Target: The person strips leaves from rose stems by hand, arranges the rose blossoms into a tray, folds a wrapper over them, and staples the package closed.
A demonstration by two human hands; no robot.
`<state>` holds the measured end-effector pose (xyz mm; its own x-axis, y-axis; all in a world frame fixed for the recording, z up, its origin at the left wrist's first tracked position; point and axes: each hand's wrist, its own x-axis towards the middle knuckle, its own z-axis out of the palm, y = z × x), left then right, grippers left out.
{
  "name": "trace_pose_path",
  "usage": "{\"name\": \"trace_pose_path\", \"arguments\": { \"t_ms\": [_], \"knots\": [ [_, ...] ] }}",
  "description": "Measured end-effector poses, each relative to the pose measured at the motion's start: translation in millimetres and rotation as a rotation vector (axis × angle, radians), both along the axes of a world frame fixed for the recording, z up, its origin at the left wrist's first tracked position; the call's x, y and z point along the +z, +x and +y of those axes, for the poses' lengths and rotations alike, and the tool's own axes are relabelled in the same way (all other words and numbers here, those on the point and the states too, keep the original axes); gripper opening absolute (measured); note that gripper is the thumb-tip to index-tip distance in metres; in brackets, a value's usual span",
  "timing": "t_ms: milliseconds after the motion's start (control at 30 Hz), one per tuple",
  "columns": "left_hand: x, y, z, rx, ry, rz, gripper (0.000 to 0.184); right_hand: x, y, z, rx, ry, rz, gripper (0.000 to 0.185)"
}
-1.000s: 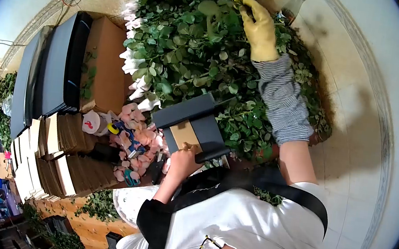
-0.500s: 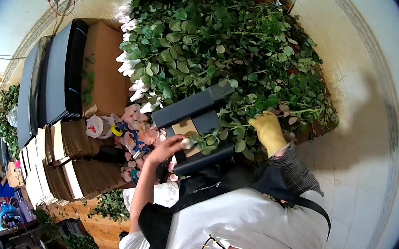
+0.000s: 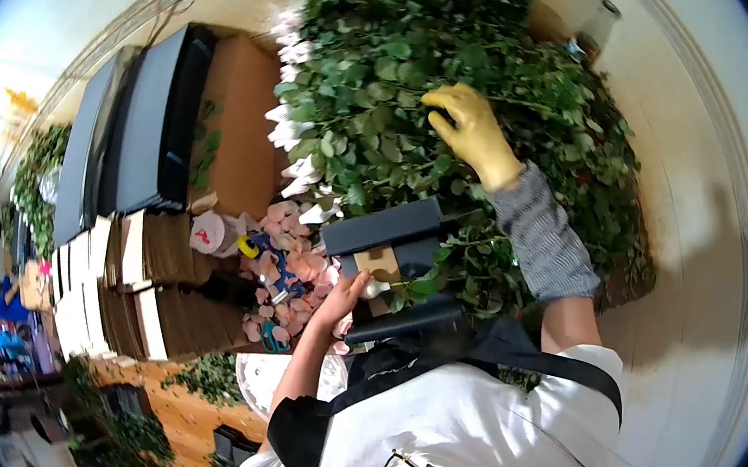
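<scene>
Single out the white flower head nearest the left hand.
The white flower head beside the bare left hand; the other blooms edge the green leafy pile.

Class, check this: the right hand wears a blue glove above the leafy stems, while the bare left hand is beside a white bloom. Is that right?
Not quite: the glove is yellow, not blue, as the head view shows. The rest stands: right hand above the leafy stems, bare left hand beside a white bloom.

The yellow glove (image 3: 483, 144) looks smooth and rubbery, faintly glossy; the grey sleeve (image 3: 546, 236) beside it, ribbed cloth. Near me, brown cardboard (image 3: 181, 322) sits matt, rough-edged; the white shirt (image 3: 501, 417) is soft, matt fabric.
</scene>
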<state>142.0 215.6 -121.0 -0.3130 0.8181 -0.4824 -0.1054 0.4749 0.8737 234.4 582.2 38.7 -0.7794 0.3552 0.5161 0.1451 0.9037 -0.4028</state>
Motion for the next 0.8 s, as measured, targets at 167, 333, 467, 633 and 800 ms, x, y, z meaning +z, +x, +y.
{"name": "trace_pose_path", "arguments": {
  "t_ms": [167, 333, 467, 633, 800],
  "knots": [
    [-15.1, -8.8, -4.4, -0.402, 0.214, 0.201, 0.041, -65.5, -79.9, 50.9, -0.332, 0.359, -0.389, 0.027],
    [2.1, 16.7, -4.6, -0.398, 0.282, 0.605, 0.041, 22.2, -53.7, -2.6, -0.310, 0.524, -0.111, 0.039],
    [16.6, 13.5, -0.5, -0.345, 0.209, 0.506, 0.033, 9.6, -7.0, 40.5, -0.395, 0.446, -0.072, 0.039],
    [21.2, 19.2, -2.7, -0.235, 0.189, 0.425, 0.028, 27.9, 59.9, 40.1, -0.129, 0.271, -0.080, 0.044],
    [0.3, 19.6, -5.4, -0.176, 0.201, 0.383, 0.032, -3.7, 142.2, -34.0, -0.130, 0.275, -0.332, 0.038]
  ]
}}
